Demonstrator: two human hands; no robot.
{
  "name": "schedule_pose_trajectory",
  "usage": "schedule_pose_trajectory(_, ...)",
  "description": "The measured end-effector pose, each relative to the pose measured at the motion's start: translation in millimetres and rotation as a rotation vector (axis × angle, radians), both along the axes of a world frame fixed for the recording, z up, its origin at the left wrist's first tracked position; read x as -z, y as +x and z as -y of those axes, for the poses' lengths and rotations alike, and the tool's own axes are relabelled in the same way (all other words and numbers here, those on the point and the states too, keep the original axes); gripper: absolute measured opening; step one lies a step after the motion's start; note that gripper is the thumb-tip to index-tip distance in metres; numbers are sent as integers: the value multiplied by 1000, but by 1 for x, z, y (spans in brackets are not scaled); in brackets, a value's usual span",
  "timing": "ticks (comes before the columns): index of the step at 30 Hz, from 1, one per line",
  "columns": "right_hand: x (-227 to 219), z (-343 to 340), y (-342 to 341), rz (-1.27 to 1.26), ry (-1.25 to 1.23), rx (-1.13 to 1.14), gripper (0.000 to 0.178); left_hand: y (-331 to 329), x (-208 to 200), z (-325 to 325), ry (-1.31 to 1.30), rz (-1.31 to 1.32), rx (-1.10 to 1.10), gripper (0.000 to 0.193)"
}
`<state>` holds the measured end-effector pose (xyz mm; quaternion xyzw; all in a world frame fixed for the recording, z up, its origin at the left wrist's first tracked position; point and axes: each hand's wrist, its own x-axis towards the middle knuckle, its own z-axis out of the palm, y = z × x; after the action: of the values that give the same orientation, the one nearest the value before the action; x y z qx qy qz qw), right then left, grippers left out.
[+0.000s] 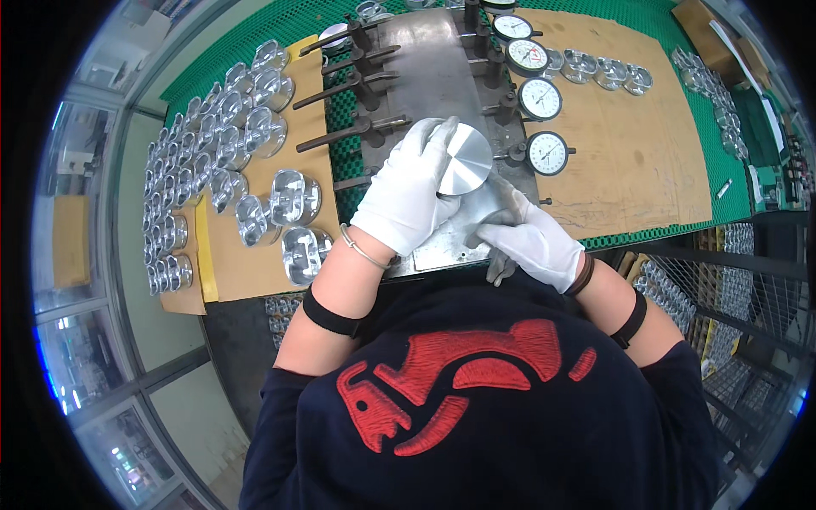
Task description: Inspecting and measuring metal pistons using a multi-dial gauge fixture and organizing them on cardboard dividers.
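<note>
In my white-gloved left hand (408,187) is a metal piston, its round, shiny flat crown (467,160) turned up toward me. The fingers wrap around its left side and hide most of the skirt. My right hand (537,245), also gloved, is just below and to the right of the piston, with its fingers bent inward. Grey, soft-looking material (501,269) shows at its fingers and hangs below them; whether this is a cloth or stained glove fingers is unclear. Both hands are above the near end of a long metal plate (421,64).
Dial gauges (540,99) line the plate's right side, with clamp arms (348,133) along its left. Many pistons (295,197) stand on cardboard at left; several more pistons (610,73) sit on the right cardboard (629,161). Green matting (612,240) covers the bench.
</note>
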<state>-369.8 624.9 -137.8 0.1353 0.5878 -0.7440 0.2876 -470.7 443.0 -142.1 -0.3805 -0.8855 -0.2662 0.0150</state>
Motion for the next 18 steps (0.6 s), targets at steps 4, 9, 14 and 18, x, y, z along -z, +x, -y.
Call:
schedule_pose_trajectory(4,1,-1,-1,14,-21,5,91,-1,-2,-1,-3,30,18,83)
schedule_pose_trajectory(9,-1,0,-2,35,-22,20,90,-2,1,-1,0,19,-7,83)
schedule_pose_trajectory(14,-6,2,-5,43,-7,26,90,-3,2,-2,17,4,-24,83)
schedule_pose_trajectory(18,-3,1,-5,26,-20,33,90,-3,2,-4,11,-10,-31,82)
